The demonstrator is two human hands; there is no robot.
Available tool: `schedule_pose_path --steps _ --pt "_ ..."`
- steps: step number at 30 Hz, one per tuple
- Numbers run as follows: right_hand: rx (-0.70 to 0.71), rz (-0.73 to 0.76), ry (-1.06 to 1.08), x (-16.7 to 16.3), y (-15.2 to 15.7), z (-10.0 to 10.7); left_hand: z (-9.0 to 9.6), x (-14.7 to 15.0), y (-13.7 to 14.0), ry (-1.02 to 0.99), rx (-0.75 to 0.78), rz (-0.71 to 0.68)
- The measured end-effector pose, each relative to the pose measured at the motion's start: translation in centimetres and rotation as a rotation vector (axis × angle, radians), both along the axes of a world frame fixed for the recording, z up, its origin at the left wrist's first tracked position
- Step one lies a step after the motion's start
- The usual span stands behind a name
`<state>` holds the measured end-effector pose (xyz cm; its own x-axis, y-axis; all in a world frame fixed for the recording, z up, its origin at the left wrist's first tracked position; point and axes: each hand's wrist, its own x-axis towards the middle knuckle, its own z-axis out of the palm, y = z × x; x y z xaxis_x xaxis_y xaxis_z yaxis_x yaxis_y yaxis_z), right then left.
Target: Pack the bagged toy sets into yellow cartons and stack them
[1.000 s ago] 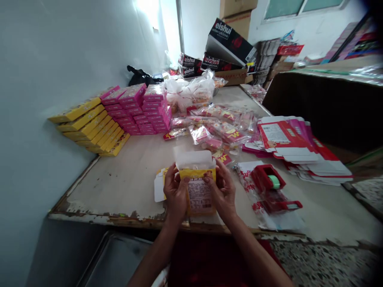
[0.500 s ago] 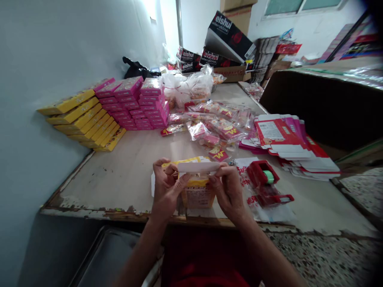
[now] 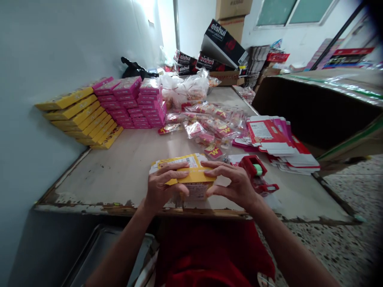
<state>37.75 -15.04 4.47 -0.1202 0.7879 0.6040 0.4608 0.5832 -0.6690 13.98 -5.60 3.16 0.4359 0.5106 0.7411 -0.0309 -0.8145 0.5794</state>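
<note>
Near the table's front edge lies a yellow cardboard box [image 3: 196, 175], its top printed with a barcode and its near side partly see-through or printed pale. My left hand [image 3: 164, 181] grips its left part, fingers across the top and thumb low at the near side. On the right part, my right hand [image 3: 231, 181] does the same, fingertips on the top edge and thumb against the near side. The top flap looks folded down flat. To the right of my right hand stands a red tape dispenser [image 3: 253, 169] with a green roll, on a printed plastic bag.
Stacks of yellow boxes [image 3: 80, 115] and pink boxes [image 3: 128, 99] stand at the left. Bagged goods [image 3: 209, 123] lie mid-table, with flat red and pink cartons [image 3: 269, 135] to their right. A large open cardboard box [image 3: 314, 79] stands beyond the right edge.
The white-sided flap that both hands held up has been folded down over the box's near edge. My fingers have moved onto the top, and the view has shifted slightly.
</note>
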Motion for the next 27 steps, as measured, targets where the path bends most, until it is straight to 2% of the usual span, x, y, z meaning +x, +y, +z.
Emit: schedule_pose_path --steps 5,7,11,15,18,22,25,27 --pt "-0.009 -0.174 -0.008 -1.1 -0.2 1.1 1.0 0.5 -0.8 0.012 -0.098 0.083" --pt "-0.036 -0.176 0.036 -1.4 0.0 1.4 1.3 0.9 -0.9 -0.012 -0.125 0.098" --pt "-0.187 -0.129 0.238 -1.5 0.2 1.8 1.8 1.5 -0.9 -0.067 -0.235 0.084" --pt "-0.284 -0.183 0.255 -1.4 0.3 2.0 2.1 1.6 -0.9 -0.057 -0.318 0.103" --pt "-0.323 -0.160 0.263 -1.2 0.6 2.0 2.0 1.3 -0.9 -0.041 -0.296 0.094" --pt "-0.324 -0.019 0.290 -0.1 0.8 1.7 1.7 0.2 -0.5 0.023 -0.191 0.067" --pt "-0.238 0.048 0.131 0.8 0.6 1.2 1.5 -0.9 0.2 0.106 -0.096 -0.006" --pt "-0.138 0.025 0.009 0.5 0.1 0.7 1.1 -1.3 0.5 0.151 -0.061 -0.084"
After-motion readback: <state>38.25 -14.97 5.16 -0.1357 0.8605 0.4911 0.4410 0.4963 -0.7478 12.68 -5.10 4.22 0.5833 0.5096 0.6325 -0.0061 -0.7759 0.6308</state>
